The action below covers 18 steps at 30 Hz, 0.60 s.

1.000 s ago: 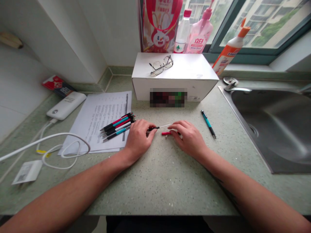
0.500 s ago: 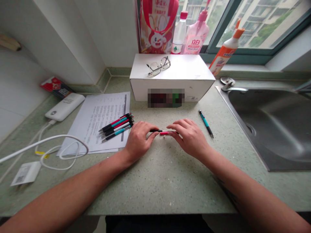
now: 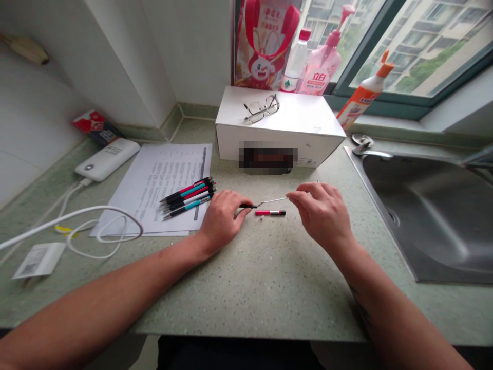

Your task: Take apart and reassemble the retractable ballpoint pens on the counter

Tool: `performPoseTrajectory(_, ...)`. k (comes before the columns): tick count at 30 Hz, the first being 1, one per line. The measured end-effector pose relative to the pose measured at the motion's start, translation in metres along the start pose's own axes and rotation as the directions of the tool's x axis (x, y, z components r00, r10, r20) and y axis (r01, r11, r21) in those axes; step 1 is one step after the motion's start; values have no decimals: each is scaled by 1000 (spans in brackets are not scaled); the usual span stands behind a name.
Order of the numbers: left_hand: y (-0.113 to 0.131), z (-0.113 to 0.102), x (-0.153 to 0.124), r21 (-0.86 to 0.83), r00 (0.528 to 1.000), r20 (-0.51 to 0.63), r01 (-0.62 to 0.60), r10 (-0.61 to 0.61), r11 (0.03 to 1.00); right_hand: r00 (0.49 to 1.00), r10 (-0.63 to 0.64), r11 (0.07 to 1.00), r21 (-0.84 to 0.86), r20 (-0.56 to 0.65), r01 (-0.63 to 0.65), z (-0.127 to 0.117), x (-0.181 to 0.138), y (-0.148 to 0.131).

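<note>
My left hand (image 3: pixel 222 218) rests on the green counter, its fingers pinched on the black tip section of a pen (image 3: pixel 248 206). A thin white refill (image 3: pixel 274 200) runs from that tip to my right hand (image 3: pixel 322 213), whose thumb and forefinger pinch the refill's far end. Between the hands the red pen barrel (image 3: pixel 270 212) lies loose on the counter, with a tiny white part (image 3: pixel 262 218) beside it. Several assembled pens (image 3: pixel 188 197) lie in a bundle on the printed paper just left of my left hand.
A white box (image 3: pixel 279 126) with glasses (image 3: pixel 262 107) on it stands behind the hands. Bottles (image 3: pixel 319 61) line the window sill. A steel sink (image 3: pixel 431 210) is at the right. A power bank (image 3: pixel 108 159), white cable (image 3: pixel 88 226) and printed sheets (image 3: pixel 157 185) lie at the left.
My right hand let go of the red barrel, which now lies on the counter, and moved right, drawing the white refill out. The teal pen at the right is now hidden behind my right hand.
</note>
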State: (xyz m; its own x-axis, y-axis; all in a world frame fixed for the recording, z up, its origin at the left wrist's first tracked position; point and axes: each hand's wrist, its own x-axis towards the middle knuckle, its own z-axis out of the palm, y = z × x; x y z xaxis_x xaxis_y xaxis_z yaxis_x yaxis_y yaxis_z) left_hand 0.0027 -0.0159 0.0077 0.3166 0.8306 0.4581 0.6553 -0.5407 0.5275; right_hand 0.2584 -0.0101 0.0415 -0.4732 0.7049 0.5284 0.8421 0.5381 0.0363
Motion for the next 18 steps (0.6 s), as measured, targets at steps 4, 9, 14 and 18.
performPoseTrajectory(4,-1,1,-1,17,1000,21,-22,22,1000,995,-25,1000,-6,95,26,-8,0,0)
performPoseTrajectory(9,0,2,-3,42,988,102,-123,119,991,990,11,993,113,139,-27,-17,0,5)
performPoseTrajectory(14,2,2,-4,47,992,87,-92,88,995,961,-58,970,244,270,-10,-17,0,0)
performPoseTrajectory(18,0,1,-3,31,999,40,-23,22,999,910,-111,963,269,399,-1,-13,-1,-9)
